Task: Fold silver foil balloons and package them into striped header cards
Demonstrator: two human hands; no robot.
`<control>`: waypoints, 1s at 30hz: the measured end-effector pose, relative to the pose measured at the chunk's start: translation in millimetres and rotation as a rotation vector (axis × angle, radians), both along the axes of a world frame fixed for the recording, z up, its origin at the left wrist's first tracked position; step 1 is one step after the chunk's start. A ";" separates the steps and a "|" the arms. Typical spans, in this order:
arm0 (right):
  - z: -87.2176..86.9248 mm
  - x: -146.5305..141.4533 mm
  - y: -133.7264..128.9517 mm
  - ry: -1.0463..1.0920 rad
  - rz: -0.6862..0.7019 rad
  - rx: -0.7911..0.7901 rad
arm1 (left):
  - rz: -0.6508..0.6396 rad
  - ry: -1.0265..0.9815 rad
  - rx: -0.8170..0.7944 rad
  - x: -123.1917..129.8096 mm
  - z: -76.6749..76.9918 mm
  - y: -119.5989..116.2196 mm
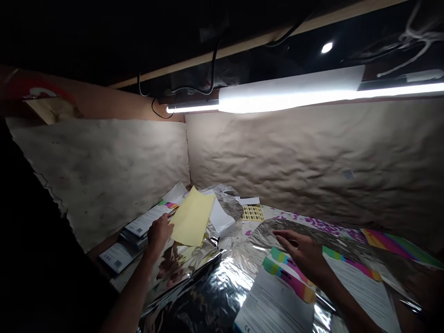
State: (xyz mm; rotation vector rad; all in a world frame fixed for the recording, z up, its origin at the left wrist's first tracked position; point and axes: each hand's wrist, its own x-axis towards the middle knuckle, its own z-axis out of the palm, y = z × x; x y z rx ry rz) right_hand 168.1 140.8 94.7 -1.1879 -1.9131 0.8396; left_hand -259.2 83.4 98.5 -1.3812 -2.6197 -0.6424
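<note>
My left hand (160, 234) grips the lower left edge of a yellow sheet (193, 218), which stands tilted above the pile at the back left. Its fingers are pinched at the paper's edge. My right hand (294, 245) hovers over the shiny foil, fingers apart and holding nothing that shows. Just below it lie printed white packets with rainbow-coloured tops (277, 296). Another such packet (360, 282) is partly covered by my right forearm. Stacked white printed packets (147, 221) sit left of my left hand.
Silver foil (225, 277) covers much of the table. A yellow sticker sheet (253, 212) and white papers (220, 217) lie at the back. A rainbow-striped sheet (398, 245) is at right. Paper-covered walls (312, 157) enclose the table under a lit tube (287, 99).
</note>
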 end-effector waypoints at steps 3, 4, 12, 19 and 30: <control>3.3 -14.8 -4.0 0.299 0.123 -0.213 | -0.163 0.107 0.162 45.5 12.9 6.0; 2.6 -16.8 -5.1 0.413 0.139 -0.314 | -0.247 0.145 0.208 68.6 17.3 6.6; -1.5 -7.6 -6.1 0.977 0.174 -0.521 | -1.175 0.384 0.448 242.7 -5.1 -10.1; -1.5 32.3 10.8 0.910 0.117 -0.475 | -1.103 -0.607 0.538 240.0 -36.5 15.6; -24.6 45.1 10.2 0.663 0.442 -0.712 | -0.732 -2.029 0.078 231.6 -25.1 13.7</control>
